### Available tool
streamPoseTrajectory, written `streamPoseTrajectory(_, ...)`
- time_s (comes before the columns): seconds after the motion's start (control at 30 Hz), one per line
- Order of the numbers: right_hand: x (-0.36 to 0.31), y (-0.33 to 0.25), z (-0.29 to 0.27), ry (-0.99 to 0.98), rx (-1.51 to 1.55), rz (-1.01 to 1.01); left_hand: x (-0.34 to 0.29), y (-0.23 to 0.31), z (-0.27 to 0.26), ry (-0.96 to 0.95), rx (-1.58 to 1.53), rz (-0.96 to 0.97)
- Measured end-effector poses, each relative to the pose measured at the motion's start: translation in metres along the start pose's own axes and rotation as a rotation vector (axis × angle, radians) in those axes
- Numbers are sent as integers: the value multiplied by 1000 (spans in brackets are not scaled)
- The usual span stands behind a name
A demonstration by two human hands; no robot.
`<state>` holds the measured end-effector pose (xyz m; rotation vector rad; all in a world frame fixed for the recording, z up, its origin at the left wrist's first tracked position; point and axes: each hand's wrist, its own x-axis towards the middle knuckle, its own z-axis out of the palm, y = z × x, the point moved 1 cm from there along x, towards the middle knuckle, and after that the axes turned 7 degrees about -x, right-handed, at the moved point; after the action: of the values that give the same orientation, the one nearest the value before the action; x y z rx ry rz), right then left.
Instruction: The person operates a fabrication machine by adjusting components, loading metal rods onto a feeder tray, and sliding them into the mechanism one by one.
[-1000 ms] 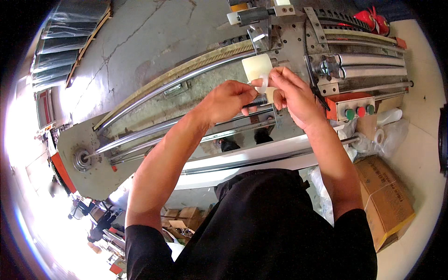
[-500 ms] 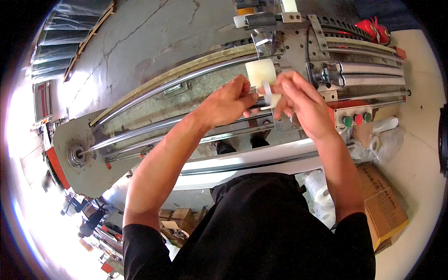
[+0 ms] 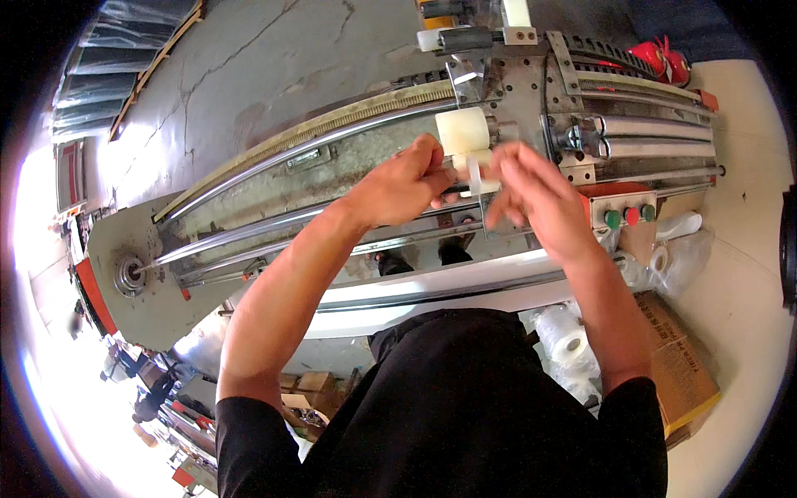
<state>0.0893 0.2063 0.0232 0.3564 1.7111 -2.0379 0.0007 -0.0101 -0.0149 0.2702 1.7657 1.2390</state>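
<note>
My left hand [image 3: 407,178] is closed in a pinch in front of the machine's cream roller [image 3: 462,130]; its fingers hide what they grip. Just right of those fingertips stands a thin white disc-like piece [image 3: 475,176], with a smaller cream cylinder [image 3: 471,158] behind it. My right hand [image 3: 535,195] is beside the white piece, its fingers apart and somewhat blurred. Nothing shows in that palm. Both hands are over the long machine's metal rails [image 3: 249,235], next to its drilled metal carriage plate [image 3: 519,87].
A control box [image 3: 623,207] with green and red buttons is right of my right hand. Plastic-wrapped rolls [image 3: 567,342] and a cardboard box [image 3: 681,373] lie at lower right. A grey end housing [image 3: 124,274] closes the machine's left side. Red extinguishers [image 3: 664,62] stand at far right.
My right hand's fingers have spread and drawn slightly away from the white piece, which now shows more plainly. The left hand stays nearly in place.
</note>
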Motion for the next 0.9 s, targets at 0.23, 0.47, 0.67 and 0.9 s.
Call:
streamPoseTrajectory(0.23,36,43,-29,-46,-185,228,-12,20,3,1,-9,-18)
streamPoseTrajectory(0.47,-32,23,4,-89,-225,55,-4,3,1,6,-7,23)
streamPoseTrajectory(0.67,36,-7,-4,-6,-167,-12,-9,10,4,-18,-42,-20)
streamPoseTrajectory(0.9,26,32,-29,-129,-95,275,-7,15,5,-23,-47,-25)
